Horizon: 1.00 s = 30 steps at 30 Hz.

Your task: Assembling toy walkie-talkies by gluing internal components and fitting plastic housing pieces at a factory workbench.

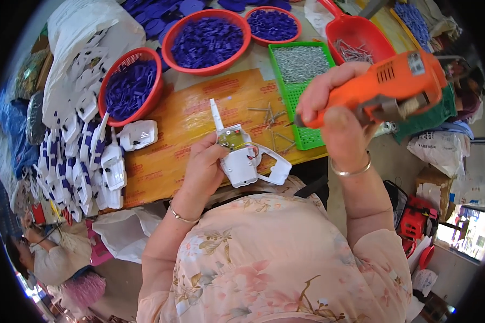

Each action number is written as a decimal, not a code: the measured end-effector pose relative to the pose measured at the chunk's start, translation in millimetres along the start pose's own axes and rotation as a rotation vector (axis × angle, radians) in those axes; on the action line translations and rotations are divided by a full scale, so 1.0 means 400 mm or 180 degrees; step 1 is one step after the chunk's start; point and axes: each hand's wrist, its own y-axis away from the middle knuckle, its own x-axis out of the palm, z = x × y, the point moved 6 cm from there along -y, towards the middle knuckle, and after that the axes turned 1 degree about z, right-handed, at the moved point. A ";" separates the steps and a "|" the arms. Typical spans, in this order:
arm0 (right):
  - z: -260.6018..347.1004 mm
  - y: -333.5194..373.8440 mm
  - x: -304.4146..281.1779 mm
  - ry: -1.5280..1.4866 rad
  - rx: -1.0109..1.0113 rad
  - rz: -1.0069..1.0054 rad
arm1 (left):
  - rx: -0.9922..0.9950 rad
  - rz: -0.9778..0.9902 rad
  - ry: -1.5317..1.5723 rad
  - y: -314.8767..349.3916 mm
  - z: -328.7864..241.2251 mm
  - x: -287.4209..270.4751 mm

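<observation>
My left hand [205, 166] grips an opened white plastic housing [239, 168] with a narrow stem pointing away from me. A small green circuit board [230, 139] and thin coloured wires show inside it. A white looped plastic part [277, 170] sticks out at its right side. In my right hand [344, 126] is an orange power screwdriver [388, 83], held up to the right, its thin bit pointing left over the green tray [310, 138]. The bit is apart from the housing. Several loose screws [272, 116] lie on the table between the housing and the tray.
Red baskets of purple parts [130, 89] [207, 42] [273, 25] stand at the back. A red scoop [355, 40] holds screws; more screws [302, 63] fill the tray's far section. White assemblies [81, 167] pile up at left by a white sack [89, 32]. Another person [59, 253] sits at lower left.
</observation>
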 end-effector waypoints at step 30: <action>-0.114 0.061 0.152 -0.0127 0.0515 0.1011 | 0.0207 -0.0066 0.0000 0.006 -0.005 0.003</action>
